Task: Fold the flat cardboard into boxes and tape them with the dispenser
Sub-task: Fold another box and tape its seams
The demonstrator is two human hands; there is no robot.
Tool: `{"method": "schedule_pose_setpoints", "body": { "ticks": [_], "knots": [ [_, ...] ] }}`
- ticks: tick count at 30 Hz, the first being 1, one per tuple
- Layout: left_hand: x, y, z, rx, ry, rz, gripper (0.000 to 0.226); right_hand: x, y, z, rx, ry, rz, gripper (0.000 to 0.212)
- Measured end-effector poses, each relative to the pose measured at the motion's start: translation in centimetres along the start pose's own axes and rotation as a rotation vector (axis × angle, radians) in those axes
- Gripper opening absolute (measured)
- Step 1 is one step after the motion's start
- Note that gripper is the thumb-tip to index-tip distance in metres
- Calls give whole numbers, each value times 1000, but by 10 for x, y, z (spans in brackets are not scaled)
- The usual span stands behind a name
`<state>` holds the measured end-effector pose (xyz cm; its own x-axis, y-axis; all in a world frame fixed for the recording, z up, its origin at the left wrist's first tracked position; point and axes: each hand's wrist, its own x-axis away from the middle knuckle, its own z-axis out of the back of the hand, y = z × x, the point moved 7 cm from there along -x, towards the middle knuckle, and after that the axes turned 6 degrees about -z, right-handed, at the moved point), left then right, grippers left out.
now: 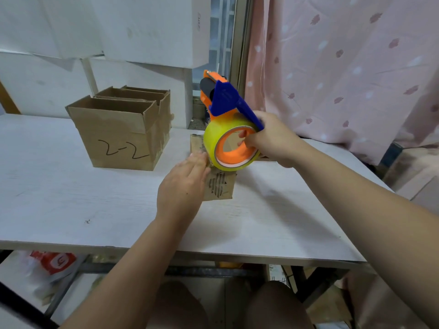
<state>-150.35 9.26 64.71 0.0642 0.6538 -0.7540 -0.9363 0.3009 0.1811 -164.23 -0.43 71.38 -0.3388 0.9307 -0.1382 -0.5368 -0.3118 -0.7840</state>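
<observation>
On table (pixel 71 198), centre: items as found.

1. Box (pixel 219 189): small, brown, folded up, printed face toward the camera. It stands mid-table, partly hidden by roll and hand. Judged the piece in work. Its seam is out of sight, so whether tape is on it cannot be told.
2. Left hand (pixel 183 188): fingers straight and together, gripping nothing, laid flat against the box's upper left edge. Likely purpose is to hold the flaps closed and stop the box sliding under the tape's pull.
3. Right hand (pixel 273 141): fingers wrapped round the dispenser (pixel 225 100) handle, one fingertip showing through the roll's core.
4. Dispenser: orange frame, blue guard, tilted with the roller end up and away, the roll (pixel 211 138) low over the box top. Touching or just above cannot be told. The tilt suggests a strip being started or finished.
5. Done boxes (pixel 118 134): open-topped, back left, the front one marked "2-2". They sit well apart from the work, probably set aside for room.
6. Surroundings: white cartons (pixel 142 32) behind, pink curtain (pixel 344 67) at right, bag (pixel 52 264) under the table.
</observation>
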Motion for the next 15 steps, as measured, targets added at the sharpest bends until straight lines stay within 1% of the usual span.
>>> {"method": "schedule_pose_setpoints", "body": {
  "ticks": [3, 5, 9, 12, 15],
  "knots": [
    [0, 1, 0, -48, 37, -43, 28, -5, -3, 11, 112, 20, 17, 39],
    [0, 2, 0, -70, 53, -75, 28, -7, 0, 18, 129, 27, 37, 42],
    [0, 1, -2, -99, 47, -102, 30, -8, 0, 22, 197, 33, 112, 41],
    [1, 2, -1, -110, 37, -106, 31, -8, 0, 33, 272, 111, 170, 41],
    [2, 3, 0, -115, 18, -110, 35, -8, 14, 45, 340, 162, 168, 43]
  ]
}}
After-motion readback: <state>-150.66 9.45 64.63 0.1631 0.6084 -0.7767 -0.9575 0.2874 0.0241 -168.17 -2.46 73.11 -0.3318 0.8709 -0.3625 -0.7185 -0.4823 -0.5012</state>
